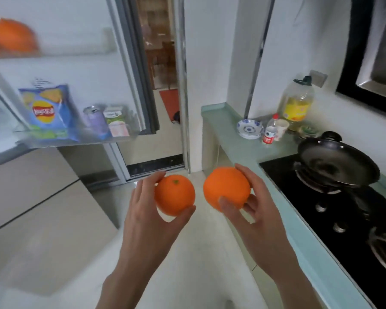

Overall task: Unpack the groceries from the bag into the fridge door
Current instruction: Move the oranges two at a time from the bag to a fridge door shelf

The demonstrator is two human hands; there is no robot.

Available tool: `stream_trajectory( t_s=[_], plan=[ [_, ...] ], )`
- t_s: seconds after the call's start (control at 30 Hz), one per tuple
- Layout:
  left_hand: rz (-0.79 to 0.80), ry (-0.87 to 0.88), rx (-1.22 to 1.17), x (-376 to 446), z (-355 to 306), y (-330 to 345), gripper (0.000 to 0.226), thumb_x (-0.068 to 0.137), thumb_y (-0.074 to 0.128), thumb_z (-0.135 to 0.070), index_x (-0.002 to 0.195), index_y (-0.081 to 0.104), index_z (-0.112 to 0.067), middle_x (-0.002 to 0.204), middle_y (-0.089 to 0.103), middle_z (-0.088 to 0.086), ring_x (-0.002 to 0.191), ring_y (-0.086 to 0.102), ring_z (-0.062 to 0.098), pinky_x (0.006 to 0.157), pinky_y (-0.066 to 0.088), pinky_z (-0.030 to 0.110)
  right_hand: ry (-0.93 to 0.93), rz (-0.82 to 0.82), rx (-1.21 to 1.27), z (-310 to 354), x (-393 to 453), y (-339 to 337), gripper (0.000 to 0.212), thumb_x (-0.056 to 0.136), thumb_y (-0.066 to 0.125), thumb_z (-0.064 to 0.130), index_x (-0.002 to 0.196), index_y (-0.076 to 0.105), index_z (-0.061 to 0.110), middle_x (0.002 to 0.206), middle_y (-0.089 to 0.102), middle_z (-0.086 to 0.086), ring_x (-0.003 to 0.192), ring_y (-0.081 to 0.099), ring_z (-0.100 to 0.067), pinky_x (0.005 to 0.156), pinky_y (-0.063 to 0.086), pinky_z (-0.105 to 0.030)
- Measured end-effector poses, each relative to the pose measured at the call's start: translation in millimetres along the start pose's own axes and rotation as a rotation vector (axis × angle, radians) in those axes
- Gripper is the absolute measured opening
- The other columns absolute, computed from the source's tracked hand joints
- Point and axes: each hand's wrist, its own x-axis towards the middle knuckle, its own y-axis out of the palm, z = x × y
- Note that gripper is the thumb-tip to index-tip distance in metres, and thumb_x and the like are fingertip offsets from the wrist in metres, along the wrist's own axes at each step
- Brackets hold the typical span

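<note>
Oranges sit one in each hand, my left hand (pixel 147 210) gripping one orange (pixel 175 195) and my right hand (pixel 252 210) the other orange (pixel 226 187), carried low toward the door shelf (pixel 76 139) beside the chips (pixel 46 111) and cans (pixel 96 120).

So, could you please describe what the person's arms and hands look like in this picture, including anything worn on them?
Both forearms are bare as far as the frame shows: no sleeves in view. The left hand and right hand wear no gloves, and no rings, watch or bracelets show on the fingers or wrists. The fingers are slender with short, unpainted nails. No markings are visible.
</note>
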Motion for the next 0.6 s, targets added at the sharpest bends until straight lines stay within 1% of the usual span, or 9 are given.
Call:
stream_trajectory(
  t_s=[0.1,0.2,0.27,0.3,0.33,0.4,0.43,0.53,0.6],
  plan=[
    [-0.087,-0.055,-0.014,5.2,16.0,-17.2,0.084,0.065,0.093,-0.048,0.131,0.041,-0.045,0.127,0.048,-0.022,0.112,0.053,0.008,0.081,0.040,0.013,-0.002,0.044,0.025,3.2,19.8,27.3,0.072,0.069,0.069,0.078,0.134,0.045,0.057,0.137,0.057,0.023,0.115,0.067,-0.006,0.090,0.059,-0.031],
    [-0.147,-0.095,-0.004,17.3,32.0,-29.7,0.083,0.064,0.093,-0.045,0.131,0.044,-0.041,0.127,0.049,-0.020,0.110,0.055,0.011,0.080,0.040,0.012,0.011,0.103,0.133,2.4,43.5,53.8,0.074,0.061,0.079,0.073,0.126,0.047,0.057,0.134,0.059,0.021,0.115,0.068,-0.008,0.092,0.060,-0.033],
    [-0.174,-0.104,0.018,31.3,43.3,-38.4,0.083,0.064,0.093,-0.045,0.131,0.044,-0.041,0.129,0.049,-0.020,0.111,0.055,0.012,0.080,0.042,0.014,0.012,0.144,0.164,1.6,62.0,72.2,0.082,0.058,0.084,0.066,0.129,0.045,0.059,0.135,0.055,0.026,0.118,0.067,-0.007,0.093,0.059,-0.030],
    [-0.189,-0.106,0.030,39.6,48.8,-42.8,0.083,0.064,0.093,-0.045,0.131,0.044,-0.041,0.130,0.049,-0.020,0.111,0.055,0.012,0.080,0.042,0.014,0.007,0.167,0.165,1.4,72.5,81.6,0.087,0.056,0.085,0.066,0.132,0.043,0.061,0.137,0.052,0.029,0.119,0.066,-0.006,0.092,0.059,-0.027],
    [-0.207,-0.111,0.037,48.7,53.7,-47.6,0.082,0.064,0.093,-0.044,0.130,0.044,-0.041,0.130,0.050,-0.019,0.111,0.054,0.011,0.080,0.043,0.014,-0.004,0.192,0.164,1.3,83.2,90.9,0.091,0.055,0.085,0.067,0.135,0.042,0.061,0.140,0.050,0.029,0.121,0.065,-0.005,0.093,0.059,-0.025],
    [-0.246,-0.131,0.038,69.3,62.2,-56.7,0.081,0.064,0.093,-0.042,0.130,0.046,-0.039,0.131,0.052,-0.018,0.110,0.054,0.008,0.079,0.043,0.013,-0.028,0.234,0.163,0.8,106.7,108.4,0.090,0.058,0.087,0.067,0.136,0.044,0.060,0.146,0.047,0.024,0.124,0.063,-0.009,0.094,0.059,-0.027],
    [-0.266,-0.136,0.036,80.3,67.2,-61.2,0.080,0.065,0.093,-0.042,0.130,0.047,-0.038,0.130,0.053,-0.018,0.110,0.055,0.008,0.080,0.043,0.014,-0.038,0.250,0.169,0.9,118.7,116.8,0.087,0.059,0.089,0.065,0.134,0.045,0.059,0.147,0.046,0.023,0.124,0.063,-0.012,0.094,0.060,-0.029],
    [-0.313,-0.135,0.050,112.2,81.2,-71.9,0.078,0.066,0.092,-0.041,0.130,0.048,-0.039,0.129,0.053,-0.020,0.117,0.052,-0.003,0.083,0.043,0.014,-0.074,0.289,0.198,1.5,155.9,138.7,0.081,0.064,0.094,0.046,0.129,0.047,0.055,0.141,0.047,0.027,0.122,0.064,-0.012,0.091,0.061,-0.031],
    [-0.331,-0.141,0.061,130.9,89.3,-77.2,0.077,0.067,0.092,-0.041,0.130,0.048,-0.042,0.128,0.052,-0.021,0.117,0.052,-0.004,0.085,0.044,0.015,-0.102,0.312,0.206,2.3,180.3,152.4,0.081,0.060,0.091,0.043,0.125,0.045,0.058,0.140,0.048,0.026,0.121,0.064,-0.011,0.090,0.061,-0.030]
  ],
)
